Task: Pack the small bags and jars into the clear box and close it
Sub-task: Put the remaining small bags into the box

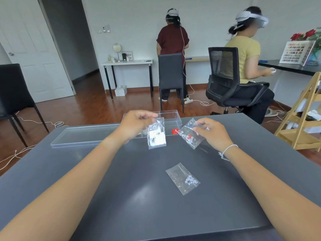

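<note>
Nearest, on the grey worktop: a loose beaded bag, lying just short of the clear box, lid off to the box's left. Above it, both hands well apart and pinched shut: left hand on a labelled bag, right hand on a second beaded bag. Both held just in front of the open box, left nearer it, labelled bag's long axis hanging upright; box contents hard to make out, jars not discernible.
</note>
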